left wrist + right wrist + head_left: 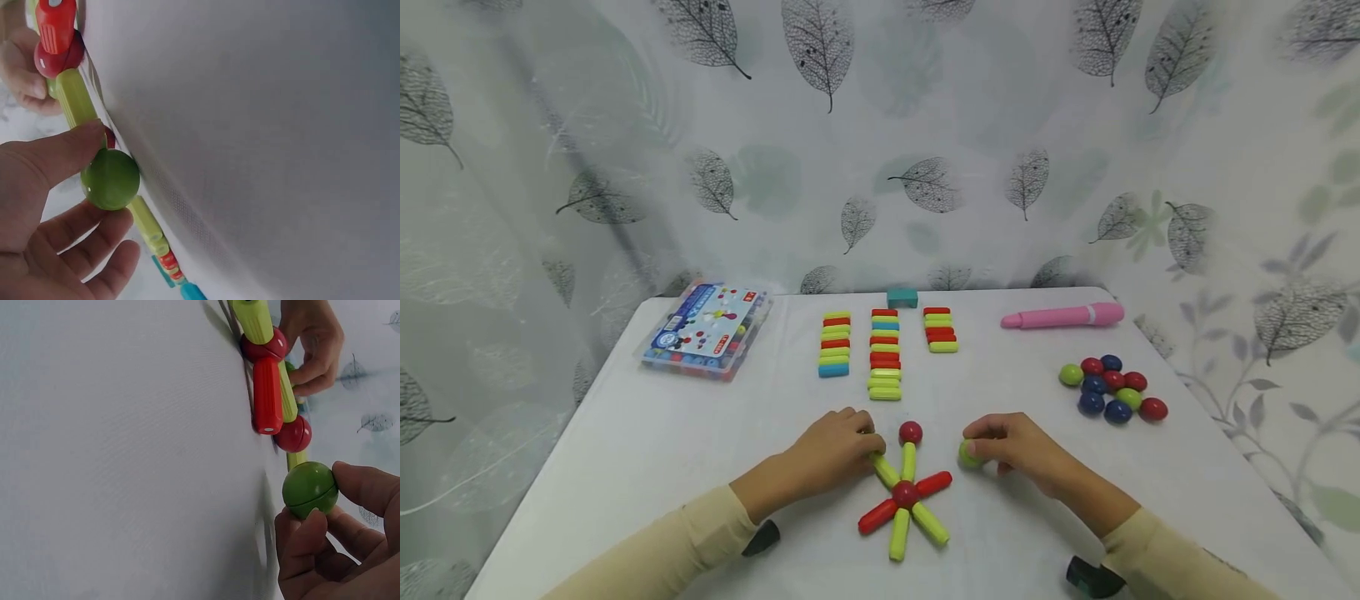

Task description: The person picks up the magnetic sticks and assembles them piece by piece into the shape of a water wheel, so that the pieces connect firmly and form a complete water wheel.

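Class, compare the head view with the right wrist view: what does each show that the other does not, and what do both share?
Only the head view shows the pink pen, the cluster of loose balls, the rows of spare sticks and the toy box. Only the right wrist view shows, close up, the fingertips pinching the green ball just off the table. Both show the right hand, the left hand and the star of sticks.

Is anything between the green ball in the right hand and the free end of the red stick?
Nothing visible: bare table lies between the green ball in the right hand and the red stick.
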Tool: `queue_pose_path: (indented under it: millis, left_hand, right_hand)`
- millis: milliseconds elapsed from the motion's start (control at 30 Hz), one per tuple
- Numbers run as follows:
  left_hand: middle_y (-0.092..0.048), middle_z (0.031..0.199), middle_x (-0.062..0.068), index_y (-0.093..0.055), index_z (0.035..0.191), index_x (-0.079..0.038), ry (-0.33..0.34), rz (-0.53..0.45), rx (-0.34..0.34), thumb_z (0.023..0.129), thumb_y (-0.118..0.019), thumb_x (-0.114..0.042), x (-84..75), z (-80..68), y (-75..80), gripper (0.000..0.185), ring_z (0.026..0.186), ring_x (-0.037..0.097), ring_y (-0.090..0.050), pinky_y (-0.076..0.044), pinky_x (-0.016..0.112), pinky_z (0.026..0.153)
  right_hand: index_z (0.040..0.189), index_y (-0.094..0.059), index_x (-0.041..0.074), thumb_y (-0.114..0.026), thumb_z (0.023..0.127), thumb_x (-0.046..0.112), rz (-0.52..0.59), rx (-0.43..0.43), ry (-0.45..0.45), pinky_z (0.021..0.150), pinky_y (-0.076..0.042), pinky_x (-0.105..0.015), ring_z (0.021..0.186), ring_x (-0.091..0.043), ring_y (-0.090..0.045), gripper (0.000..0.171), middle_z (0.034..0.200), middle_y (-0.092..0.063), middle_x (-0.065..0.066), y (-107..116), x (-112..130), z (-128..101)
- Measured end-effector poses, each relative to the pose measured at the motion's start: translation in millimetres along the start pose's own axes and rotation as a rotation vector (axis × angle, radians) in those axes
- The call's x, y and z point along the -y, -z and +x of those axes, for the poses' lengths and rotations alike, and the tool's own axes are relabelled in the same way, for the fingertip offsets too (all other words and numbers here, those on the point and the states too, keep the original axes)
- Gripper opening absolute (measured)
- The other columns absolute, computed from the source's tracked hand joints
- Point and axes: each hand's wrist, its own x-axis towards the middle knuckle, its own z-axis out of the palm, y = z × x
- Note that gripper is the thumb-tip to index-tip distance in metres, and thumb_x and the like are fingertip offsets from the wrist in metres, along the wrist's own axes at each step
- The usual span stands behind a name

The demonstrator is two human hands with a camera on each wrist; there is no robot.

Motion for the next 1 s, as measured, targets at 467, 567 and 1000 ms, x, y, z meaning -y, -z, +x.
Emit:
queue_pose_path:
  millis: [467, 567, 1000]
  left_hand:
    - [-0.064, 0.1, -0.004, -0.076, 0.112, -0.026, 0.02, -0.013, 0.046, 0.085, -0.085, -0.035, -7.0, -10.8, 3.6, 0.03, 0.09, 0.01, -0.054, -0.051, 0.022, 0.079]
    - [-0.064, 0.1, -0.004, -0.076, 0.112, -0.026, 0.02, -0.011, 0.045, 0.085, -0.084, -0.035, -7.3, -11.1, 3.8, 0.03, 0.09, 0.01, -0.054, -0.051, 0.023, 0.079]
    - [-0.066, 0.103, -0.004, -0.076, 0.111, -0.024, 0.035, -0.045, 0.062, 0.087, -0.081, -0.041, -14.5, -5.7, 19.3, 0.03, 0.093, 0.011, -0.055, -0.051, 0.024, 0.079]
  right_hand:
    - [0.11, -0.075, 0.013, -0.079, 0.088, 0.024, -0.14, -0.019, 0.052, 0.07, -0.057, -0.031, 0.087, -0.019, -0.062, 0.025, 0.101, -0.068, -0.001, -19, 7, 14]
    - [0.109, -0.075, 0.014, -0.079, 0.088, 0.025, -0.153, -0.019, 0.052, 0.069, -0.057, -0.031, 0.085, -0.018, -0.062, 0.024, 0.099, -0.068, 0.0, -22, 9, 14]
    - [0.113, -0.074, 0.009, -0.074, 0.093, 0.026, -0.128, -0.002, 0.074, 0.071, -0.055, -0.032, 0.084, -0.019, -0.061, 0.025, 0.094, -0.069, 0.0, -17, 12, 11]
